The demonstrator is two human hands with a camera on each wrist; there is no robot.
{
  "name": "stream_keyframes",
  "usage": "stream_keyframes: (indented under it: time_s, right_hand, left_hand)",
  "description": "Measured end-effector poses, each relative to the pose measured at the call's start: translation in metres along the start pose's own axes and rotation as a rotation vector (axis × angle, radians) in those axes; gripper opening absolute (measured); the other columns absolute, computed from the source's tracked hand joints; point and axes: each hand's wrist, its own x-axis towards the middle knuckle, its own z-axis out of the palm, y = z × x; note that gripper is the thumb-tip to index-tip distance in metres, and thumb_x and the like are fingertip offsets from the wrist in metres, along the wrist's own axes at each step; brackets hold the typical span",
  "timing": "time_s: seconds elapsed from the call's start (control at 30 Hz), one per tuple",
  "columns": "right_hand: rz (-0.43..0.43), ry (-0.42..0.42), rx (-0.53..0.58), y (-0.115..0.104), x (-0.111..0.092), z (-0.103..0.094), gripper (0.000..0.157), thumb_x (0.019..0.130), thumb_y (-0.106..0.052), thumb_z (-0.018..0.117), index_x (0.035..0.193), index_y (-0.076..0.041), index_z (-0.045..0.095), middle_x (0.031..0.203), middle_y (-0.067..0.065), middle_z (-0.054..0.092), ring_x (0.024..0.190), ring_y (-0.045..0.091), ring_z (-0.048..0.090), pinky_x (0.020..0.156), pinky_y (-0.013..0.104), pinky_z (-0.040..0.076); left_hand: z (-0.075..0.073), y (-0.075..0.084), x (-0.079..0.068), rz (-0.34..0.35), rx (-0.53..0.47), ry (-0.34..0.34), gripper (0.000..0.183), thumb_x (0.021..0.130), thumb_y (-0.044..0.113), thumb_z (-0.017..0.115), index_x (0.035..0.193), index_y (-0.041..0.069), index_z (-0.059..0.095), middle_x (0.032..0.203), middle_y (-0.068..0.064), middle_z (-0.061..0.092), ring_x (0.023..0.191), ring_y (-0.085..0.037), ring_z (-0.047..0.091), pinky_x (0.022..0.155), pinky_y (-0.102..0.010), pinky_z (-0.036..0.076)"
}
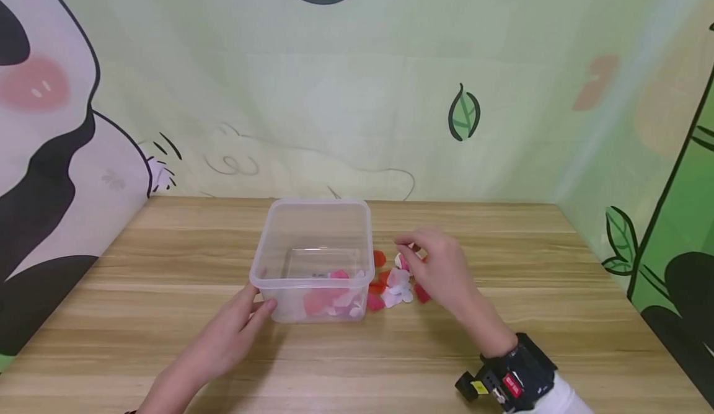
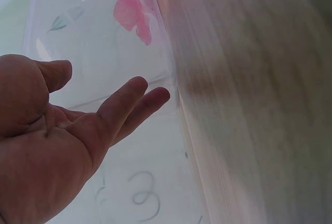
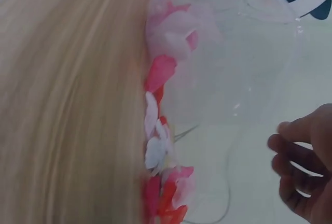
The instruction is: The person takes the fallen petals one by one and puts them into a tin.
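A black strapped camera [image 1: 510,374] circled the wrist of a person's right hand [image 1: 443,268], which hovered with bent fingers above red, pink and white petals [image 1: 397,281] on a wooden table [image 1: 346,364]. Its thumb tip sat close beside the index finger; whether the 2 pinched a petal could not be told. The left hand [image 1: 229,333], fingers extended and thumb spread apart, steadied the near left corner of a clear plastic box [image 1: 312,282], just beside the pile, where more petals lay inside, toward the right.
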Motion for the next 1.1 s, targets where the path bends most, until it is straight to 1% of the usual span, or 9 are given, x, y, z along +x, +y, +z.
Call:
stream_keyframes:
  time_s: [0.13,0.23,0.33,0.43,0.57,0.63,0.87,0.97,1.1]
  right_hand:
    - [0.132,-0.165,-0.085,0.006,-0.002,0.003,0.012,0.086,-0.01,0.078,0.098,-0.012,0.076,0.09,-0.005,0.068,0.076,0.011,0.059,0.064,0.02,0.05]
    - [0.214,-0.273,-0.153,0.009,-0.004,0.007,0.011,0.088,-0.014,0.077,0.099,-0.012,0.075,0.084,-0.005,0.065,0.069,0.011,0.055,0.059,0.019,0.046]
    - [0.279,-0.354,-0.206,0.01,-0.007,0.011,0.014,0.088,-0.017,0.076,0.1,-0.011,0.074,0.076,-0.006,0.061,0.063,0.012,0.052,0.052,0.02,0.042]
    - [0.324,-0.409,-0.226,0.011,-0.01,0.013,0.018,0.088,-0.021,0.077,0.101,-0.01,0.071,0.069,-0.006,0.055,0.059,0.013,0.051,0.049,0.021,0.039]
    - [0.37,-0.439,-0.204,0.014,-0.013,0.017,0.019,0.089,-0.025,0.076,0.099,-0.012,0.067,0.062,-0.006,0.05,0.055,0.013,0.049,0.047,0.022,0.037]
    - [0.373,-0.441,-0.188,0.016,-0.014,0.018,0.018,0.089,-0.024,0.076,0.098,-0.012,0.066,0.062,-0.005,0.049,0.054,0.013,0.049,0.046,0.022,0.037]
    - [0.335,-0.438,-0.157,0.017,-0.014,0.021,0.015,0.087,-0.014,0.076,0.094,-0.011,0.063,0.069,-0.005,0.051,0.061,0.013,0.05,0.049,0.021,0.038]
    - [0.338,-0.44,-0.144,0.016,-0.014,0.022,0.013,0.087,-0.012,0.076,0.092,-0.012,0.064,0.071,-0.005,0.053,0.063,0.013,0.051,0.05,0.021,0.04]
    - [0.33,-0.422,-0.151,0.015,-0.012,0.022,0.011,0.087,-0.011,0.076,0.086,-0.014,0.066,0.07,-0.006,0.053,0.063,0.013,0.052,0.051,0.021,0.04]
  left_hand:
    - [0.0,-0.001,0.0,-0.005,0.012,0.0,0.057,0.107,0.017,0.046,0.157,0.018,0.018,0.144,-0.016,0.042,0.117,-0.033,0.059,0.094,-0.035,0.049]
    - [0.0,-0.001,0.0,-0.007,0.01,0.001,0.058,0.107,0.017,0.046,0.157,0.019,0.018,0.144,-0.016,0.042,0.117,-0.033,0.059,0.094,-0.034,0.049]
    - [0.0,0.0,0.0,-0.004,0.001,0.002,0.057,0.106,0.016,0.047,0.156,0.018,0.02,0.144,-0.016,0.042,0.117,-0.034,0.059,0.094,-0.035,0.049]
    - [0.0,0.001,0.0,0.001,-0.004,0.002,0.057,0.106,0.016,0.047,0.156,0.018,0.02,0.144,-0.017,0.042,0.117,-0.034,0.058,0.094,-0.036,0.049]
    - [0.0,0.0,0.0,-0.004,0.01,0.004,0.057,0.106,0.017,0.047,0.156,0.019,0.02,0.144,-0.016,0.042,0.117,-0.033,0.059,0.094,-0.034,0.049]
    - [0.0,0.0,0.0,-0.005,0.016,0.004,0.057,0.106,0.017,0.047,0.156,0.019,0.02,0.144,-0.016,0.042,0.116,-0.033,0.059,0.093,-0.033,0.049]
    - [0.0,-0.001,0.0,-0.014,0.016,0.002,0.056,0.106,0.015,0.047,0.156,0.017,0.021,0.144,-0.015,0.042,0.117,-0.034,0.059,0.093,-0.033,0.05]
    - [-0.001,-0.001,0.0,-0.021,0.02,0.0,0.056,0.106,0.016,0.047,0.156,0.017,0.021,0.144,-0.016,0.042,0.117,-0.034,0.059,0.093,-0.033,0.05]
    - [-0.001,0.0,-0.001,-0.02,0.021,0.001,0.056,0.106,0.017,0.047,0.156,0.015,0.021,0.145,-0.018,0.041,0.117,-0.034,0.059,0.093,-0.033,0.05]
